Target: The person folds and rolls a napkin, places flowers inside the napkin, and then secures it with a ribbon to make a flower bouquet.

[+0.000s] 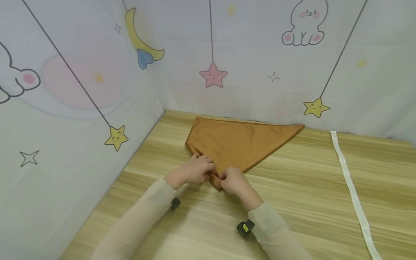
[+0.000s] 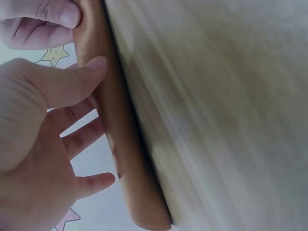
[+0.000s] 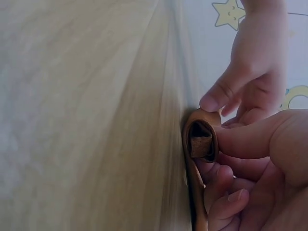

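A brown cloth [image 1: 240, 144], folded into a flat triangular shape, lies on the wooden table. Its near left edge is curled into a narrow roll [image 2: 127, 159]. My left hand [image 1: 197, 169] holds this roll, the thumb lying over it and the fingers spread behind. Close beside it, my right hand [image 1: 234, 180] pinches the roll near the cloth's near corner. In the right wrist view the rolled end [image 3: 201, 144] shows its inner layers, with the right thumb pressed against its side. Parts of the roll are hidden by the hands in the head view.
A white strip [image 1: 352, 191] runs down the right side of the wooden table [image 1: 292, 209]. Pale curtains [image 1: 253, 97] printed with stars, a moon and cartoon animals stand behind and at the left. Small black devices [image 1: 245, 228] sit at both wrists.
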`<state>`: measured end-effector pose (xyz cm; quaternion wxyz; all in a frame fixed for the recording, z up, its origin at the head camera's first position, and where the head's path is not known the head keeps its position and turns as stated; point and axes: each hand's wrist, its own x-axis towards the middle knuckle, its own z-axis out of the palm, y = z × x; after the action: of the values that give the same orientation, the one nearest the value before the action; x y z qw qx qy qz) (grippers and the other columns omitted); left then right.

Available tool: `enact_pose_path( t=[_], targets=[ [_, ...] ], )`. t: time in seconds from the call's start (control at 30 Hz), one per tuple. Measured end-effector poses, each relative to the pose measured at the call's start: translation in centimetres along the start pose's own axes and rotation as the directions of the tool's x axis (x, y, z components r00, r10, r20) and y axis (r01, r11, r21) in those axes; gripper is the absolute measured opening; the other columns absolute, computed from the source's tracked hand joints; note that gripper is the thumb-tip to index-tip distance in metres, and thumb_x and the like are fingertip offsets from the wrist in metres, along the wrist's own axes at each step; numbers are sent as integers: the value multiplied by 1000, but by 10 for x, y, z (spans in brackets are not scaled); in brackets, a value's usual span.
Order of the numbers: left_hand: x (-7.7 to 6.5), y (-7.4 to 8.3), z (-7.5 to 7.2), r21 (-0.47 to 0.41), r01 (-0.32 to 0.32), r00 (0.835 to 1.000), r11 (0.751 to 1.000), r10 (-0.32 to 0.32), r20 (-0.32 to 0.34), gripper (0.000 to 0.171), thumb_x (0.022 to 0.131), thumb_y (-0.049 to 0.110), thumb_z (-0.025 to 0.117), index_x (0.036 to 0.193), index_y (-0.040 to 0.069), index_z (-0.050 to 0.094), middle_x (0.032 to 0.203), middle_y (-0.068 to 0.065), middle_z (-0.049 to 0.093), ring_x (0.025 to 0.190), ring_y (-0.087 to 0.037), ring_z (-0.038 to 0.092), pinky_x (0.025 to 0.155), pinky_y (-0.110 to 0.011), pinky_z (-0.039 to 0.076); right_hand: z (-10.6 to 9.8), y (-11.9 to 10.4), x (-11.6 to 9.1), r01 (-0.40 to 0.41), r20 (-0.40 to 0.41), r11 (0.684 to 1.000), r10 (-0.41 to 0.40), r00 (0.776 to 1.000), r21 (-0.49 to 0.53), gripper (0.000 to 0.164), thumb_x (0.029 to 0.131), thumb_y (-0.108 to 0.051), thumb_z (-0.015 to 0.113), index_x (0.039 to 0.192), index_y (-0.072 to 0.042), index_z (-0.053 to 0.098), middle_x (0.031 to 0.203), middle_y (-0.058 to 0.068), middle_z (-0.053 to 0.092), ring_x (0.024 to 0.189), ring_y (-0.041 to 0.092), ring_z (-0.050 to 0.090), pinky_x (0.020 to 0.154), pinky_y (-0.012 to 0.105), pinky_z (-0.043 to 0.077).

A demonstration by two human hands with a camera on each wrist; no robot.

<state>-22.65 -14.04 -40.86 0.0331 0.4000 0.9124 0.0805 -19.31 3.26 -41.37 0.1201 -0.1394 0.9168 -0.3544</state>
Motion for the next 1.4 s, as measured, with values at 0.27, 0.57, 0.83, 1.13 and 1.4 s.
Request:
enact_pose_path(
  t=[0.27,0.57,0.83,1.13,1.4],
  targets=[
    [6,2,1,19,15,1000,1000,-14,-6,19,84,5,55,91,20,65,94,6,60,91,-13,51,86,-42,33,-5,0,1,-53,-44,999,54,998,13,8,75,-12,67,70,-9,62,64,-1,54,54,12,46,47,22,36],
    [12,4,3,7,47,999,999,-47,13,22,84,3,53,84,23,64,94,10,61,91,-11,51,94,-48,29,5,-4,0,2,-80,998,-8,997,-67,34,68,-21,76,55,-12,47,51,-5,35,48,10,33,45,22,26],
    [10,-8,4,-149,-27,1000,988,26,-9,34,75,-6,52,95,17,65,97,5,60,91,-12,52,85,-31,40,3,5,0,29,-77,999,-27,997,25,19,72,-9,69,57,-6,58,50,-5,41,47,9,34,44,20,27],
    [7,-14,0,-157,19,999,987,-25,-38,26,77,-5,57,94,12,67,97,0,61,93,-16,56,84,-33,45,-8,12,0,-74,-17,997,75,997,39,15,71,-13,73,61,-8,63,57,-3,52,50,11,42,45,22,34],
    [11,-15,4,-157,-16,999,988,8,-54,23,81,-2,54,92,14,67,94,3,63,90,-11,57,81,-28,45,-2,5,0,-29,-85,999,27,996,-20,16,68,-15,75,71,-8,61,63,0,55,55,13,49,48,23,40]
  ],
)
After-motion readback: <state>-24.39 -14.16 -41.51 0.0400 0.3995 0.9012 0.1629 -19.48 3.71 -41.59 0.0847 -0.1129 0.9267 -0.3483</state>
